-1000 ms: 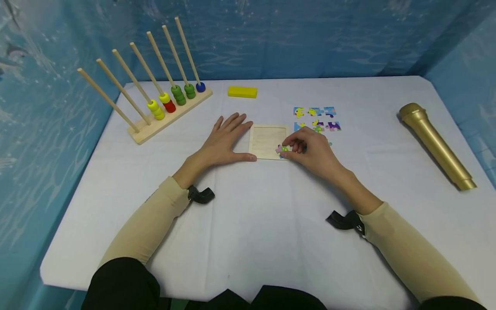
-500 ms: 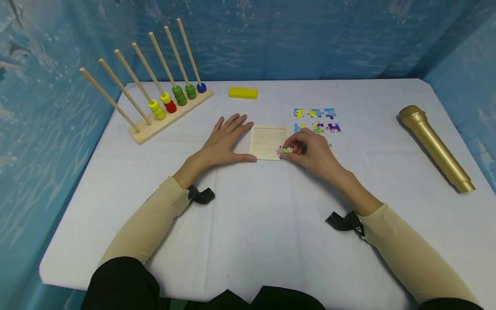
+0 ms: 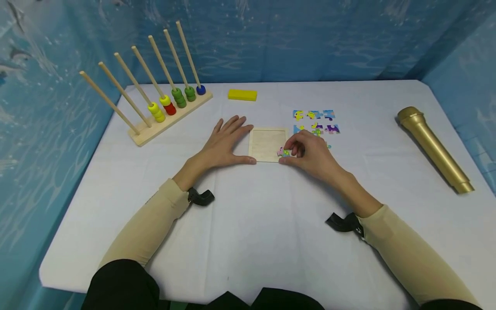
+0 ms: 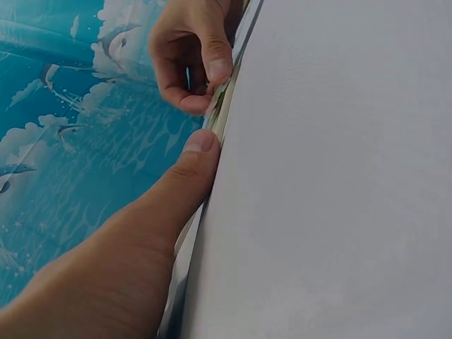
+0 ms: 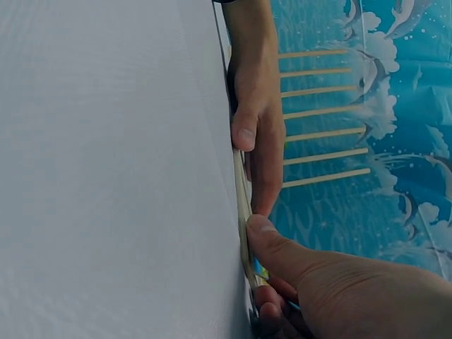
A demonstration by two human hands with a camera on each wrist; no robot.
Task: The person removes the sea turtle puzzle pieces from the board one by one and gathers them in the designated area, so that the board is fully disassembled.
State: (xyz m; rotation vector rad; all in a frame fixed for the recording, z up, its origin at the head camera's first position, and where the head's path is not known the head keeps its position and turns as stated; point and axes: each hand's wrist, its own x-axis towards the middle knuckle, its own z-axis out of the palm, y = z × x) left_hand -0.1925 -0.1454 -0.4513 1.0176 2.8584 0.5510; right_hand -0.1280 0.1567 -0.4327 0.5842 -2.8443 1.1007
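Observation:
A shallow wooden puzzle tray [image 3: 265, 142] lies on the white table between both hands. The left hand [image 3: 226, 144] rests spread out at its left side, thumb and forefinger touching the edge; in the left wrist view its thumb [image 4: 180, 176] lies along the tray's rim. At the tray's lower right corner, the right hand [image 3: 311, 150] pinches a pink and green jigsaw piece [image 3: 282, 152] between thumb and fingers, low over the tray floor. The piece is partly hidden by those fingers. Loose jigsaw pieces [image 3: 332, 128] lie behind the right hand, some covered by it.
At the back left stands a wooden bead stacker [image 3: 170, 118] with tall pegs and coloured beads. A yellow block [image 3: 242, 95] lies near the back edge. The gold microphone [image 3: 435, 150] lies at the right. Blue curtains [image 3: 310, 38] border the table.
The right thumb has shifted slightly left and down at the tray's corner, and the jigsaw piece appears turned a little. The left hand stays in place.

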